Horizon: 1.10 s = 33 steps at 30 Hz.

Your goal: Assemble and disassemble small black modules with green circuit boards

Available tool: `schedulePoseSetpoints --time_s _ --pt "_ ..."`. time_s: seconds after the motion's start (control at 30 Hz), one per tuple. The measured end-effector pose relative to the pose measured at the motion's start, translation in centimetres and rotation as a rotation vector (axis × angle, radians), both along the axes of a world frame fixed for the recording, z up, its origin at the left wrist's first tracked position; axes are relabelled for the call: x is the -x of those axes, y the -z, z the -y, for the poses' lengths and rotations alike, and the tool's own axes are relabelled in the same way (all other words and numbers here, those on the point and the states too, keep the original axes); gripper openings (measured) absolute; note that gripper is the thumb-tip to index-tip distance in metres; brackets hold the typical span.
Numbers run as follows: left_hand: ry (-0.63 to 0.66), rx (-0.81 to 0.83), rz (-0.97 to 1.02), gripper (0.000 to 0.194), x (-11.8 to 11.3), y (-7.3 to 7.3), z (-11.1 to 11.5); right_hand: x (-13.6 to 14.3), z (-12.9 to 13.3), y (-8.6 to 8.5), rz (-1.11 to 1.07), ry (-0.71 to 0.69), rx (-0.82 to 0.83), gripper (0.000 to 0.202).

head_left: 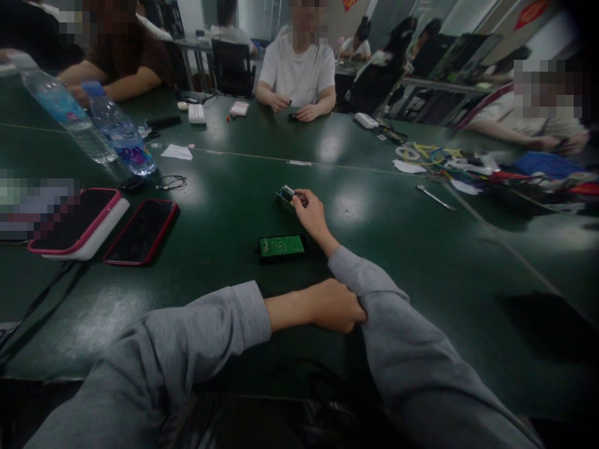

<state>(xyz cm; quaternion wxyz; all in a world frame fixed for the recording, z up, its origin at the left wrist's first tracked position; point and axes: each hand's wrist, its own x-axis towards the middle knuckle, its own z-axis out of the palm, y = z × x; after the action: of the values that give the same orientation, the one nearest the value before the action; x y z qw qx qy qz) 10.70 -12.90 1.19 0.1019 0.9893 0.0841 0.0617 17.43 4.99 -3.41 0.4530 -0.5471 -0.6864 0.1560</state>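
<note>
Beyond the black case, my right hand (311, 212) is closed on a small circuit board with parts on it (286, 194), low over the green table or resting on it. A green circuit board (281, 246) lies in a black case (305, 245) nearer to me, just left of my right wrist. My left hand (337, 305) is closed at the grey sleeve of my right forearm, its fingers bent round the cloth and partly hidden.
Two phones (143, 234) (77, 218) and two bottles (119, 128) (70, 109) stand or lie at the left. A wrench (435, 197) and a cable pile (440, 156) are at the right. A person in white (299, 72) sits opposite.
</note>
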Motion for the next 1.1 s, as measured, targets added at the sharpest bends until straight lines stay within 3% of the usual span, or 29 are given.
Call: schedulePoseSetpoints --time_s 0.17,0.33,0.5,0.63,0.77,0.97,1.1 --pt "0.004 -0.008 0.033 0.021 0.0 0.3 0.0 0.0 -0.2 0.2 0.064 0.035 -0.074 0.047" --pt "0.005 -0.015 0.046 0.020 0.0 0.4 -0.1 0.4 0.8 -0.3 0.185 -0.059 -0.165 0.046" --pt "0.003 -0.015 0.026 0.021 0.0 0.2 0.0 0.1 0.7 -0.4 0.083 -0.055 -0.081 0.041" --pt "0.011 -0.004 0.016 0.022 0.0 0.1 -0.1 -0.5 0.0 -0.2 -0.010 -0.006 0.025 0.051" --pt "-0.002 -0.016 0.024 0.020 -0.1 0.2 -0.1 -0.6 0.0 -0.1 -0.013 0.031 0.001 0.060" --pt "0.004 -0.010 0.018 0.019 0.1 0.1 0.0 -0.2 2.0 -0.5 0.187 -0.097 -0.094 0.055" --pt "0.000 0.002 0.006 0.021 0.0 0.1 0.0 -2.3 4.5 -0.7 0.250 -0.121 -0.102 0.048"
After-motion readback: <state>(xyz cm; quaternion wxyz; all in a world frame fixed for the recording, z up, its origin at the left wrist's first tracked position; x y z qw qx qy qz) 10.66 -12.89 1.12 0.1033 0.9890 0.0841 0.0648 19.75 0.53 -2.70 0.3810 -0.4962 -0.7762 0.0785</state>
